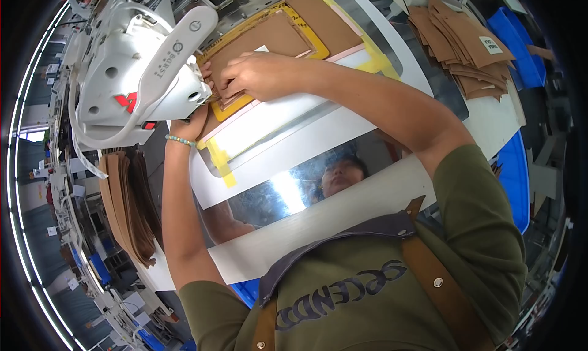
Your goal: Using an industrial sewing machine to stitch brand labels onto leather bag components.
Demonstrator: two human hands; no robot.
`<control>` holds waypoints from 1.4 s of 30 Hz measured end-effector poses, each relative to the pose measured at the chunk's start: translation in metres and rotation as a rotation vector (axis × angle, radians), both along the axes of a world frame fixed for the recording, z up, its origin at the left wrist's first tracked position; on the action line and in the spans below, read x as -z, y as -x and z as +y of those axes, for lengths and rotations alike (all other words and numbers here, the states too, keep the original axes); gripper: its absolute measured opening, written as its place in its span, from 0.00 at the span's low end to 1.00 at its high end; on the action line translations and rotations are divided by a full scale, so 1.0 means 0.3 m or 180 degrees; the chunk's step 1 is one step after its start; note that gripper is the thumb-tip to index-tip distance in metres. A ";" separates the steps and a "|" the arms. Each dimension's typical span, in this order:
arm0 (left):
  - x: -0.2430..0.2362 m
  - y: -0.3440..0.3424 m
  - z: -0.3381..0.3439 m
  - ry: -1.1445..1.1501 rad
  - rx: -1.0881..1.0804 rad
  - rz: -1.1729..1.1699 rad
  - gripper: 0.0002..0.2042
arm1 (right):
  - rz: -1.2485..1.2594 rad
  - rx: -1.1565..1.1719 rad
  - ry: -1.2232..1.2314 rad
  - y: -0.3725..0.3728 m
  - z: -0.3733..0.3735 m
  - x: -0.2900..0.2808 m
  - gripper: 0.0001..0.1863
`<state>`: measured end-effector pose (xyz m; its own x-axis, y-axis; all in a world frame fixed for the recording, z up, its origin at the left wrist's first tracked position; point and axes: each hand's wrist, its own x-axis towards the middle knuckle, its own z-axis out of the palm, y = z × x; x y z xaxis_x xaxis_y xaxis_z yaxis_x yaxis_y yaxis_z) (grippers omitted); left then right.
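Note:
A yellow template frame (318,50) lies on the machine bed, around a flat brown panel (245,43) that looks like leather or card. My right hand (260,75) reaches over the frame's near side. Its fingers are bent and drawn together at the panel's near left edge; what is between the fingertips is hidden. My left hand (195,124), with a beaded bracelet at the wrist, is mostly behind the white sewing machine head (122,75). Only some of its fingertips show, by the frame's left side. A small white piece (261,48) lies on the panel beside my right hand.
White sheeting (404,51) with yellow tape (222,161) surrounds the frame. A shiny metal plate (288,179) lies nearer me. Stacked brown pieces (465,45) and a blue bin (520,48) stand at the right; long brown strips (125,198) hang at the left.

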<state>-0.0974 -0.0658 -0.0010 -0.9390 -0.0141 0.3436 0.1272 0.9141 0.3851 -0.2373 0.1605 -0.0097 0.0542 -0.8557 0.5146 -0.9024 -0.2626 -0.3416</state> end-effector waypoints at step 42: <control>0.137 -0.065 -0.095 -0.0932 -0.0587 -0.0129 0.20 | 0.0319 0.0737 -0.0655 -0.001 -0.002 -0.050 0.19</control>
<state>-0.0778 -0.0943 -0.0421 -0.9243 -0.2772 0.2624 -0.0506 0.7703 0.6357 -0.2371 0.1599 0.0054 -0.1124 -0.9368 0.3313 -0.9619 0.0190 -0.2726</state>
